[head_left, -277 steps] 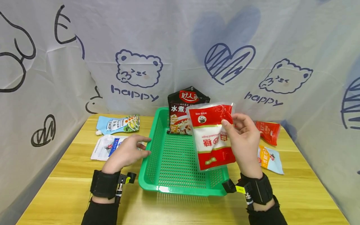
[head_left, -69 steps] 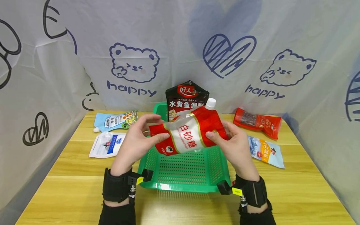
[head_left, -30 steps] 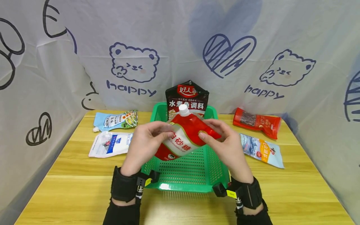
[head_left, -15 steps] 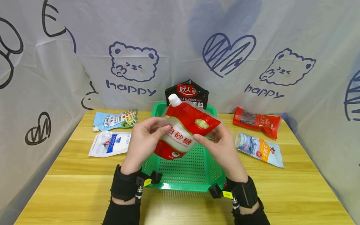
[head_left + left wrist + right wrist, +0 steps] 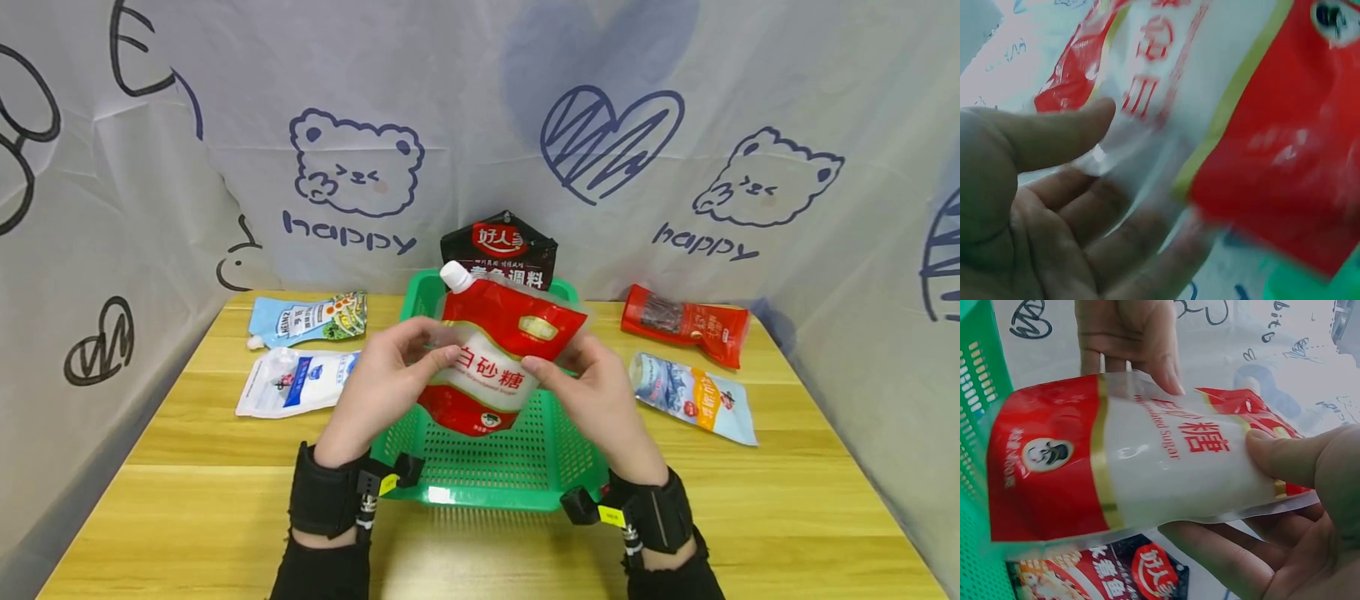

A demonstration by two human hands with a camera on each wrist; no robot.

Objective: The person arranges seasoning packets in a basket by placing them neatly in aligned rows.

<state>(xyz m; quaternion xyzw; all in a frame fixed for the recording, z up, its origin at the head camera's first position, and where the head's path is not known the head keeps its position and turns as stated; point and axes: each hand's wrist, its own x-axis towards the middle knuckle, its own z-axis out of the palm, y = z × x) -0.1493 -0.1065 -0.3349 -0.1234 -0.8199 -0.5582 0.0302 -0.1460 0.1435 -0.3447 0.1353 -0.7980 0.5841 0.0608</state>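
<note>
A red and white pouch of granulated sugar (image 5: pixel 489 367) with a white screw cap (image 5: pixel 456 276) is held up over the green basket (image 5: pixel 491 497), tilted with its cap toward the upper left. My left hand (image 5: pixel 390 385) pinches its left edge, thumb on the printed front and fingers behind. On the opposite edge, my right hand (image 5: pixel 600 398) grips it the same way. In the right wrist view the pouch (image 5: pixel 1147 450) spans both hands. Behind it a black seasoning packet (image 5: pixel 498 242) stands at the basket's back, its lower part hidden by the pouch.
To the left lie a light blue Heinz pouch (image 5: pixel 307 320) and a white and blue packet (image 5: pixel 296 383). On the right are a red packet (image 5: pixel 686 325) and a light blue and orange packet (image 5: pixel 693 398). A patterned cloth (image 5: pixel 480 125) hangs behind the wooden table (image 5: pixel 187 533).
Earlier my right hand alone held the sugar pouch upside down, with my left at the basket rim. Both hands then held it, and its cap has swung from upper right to upper left.
</note>
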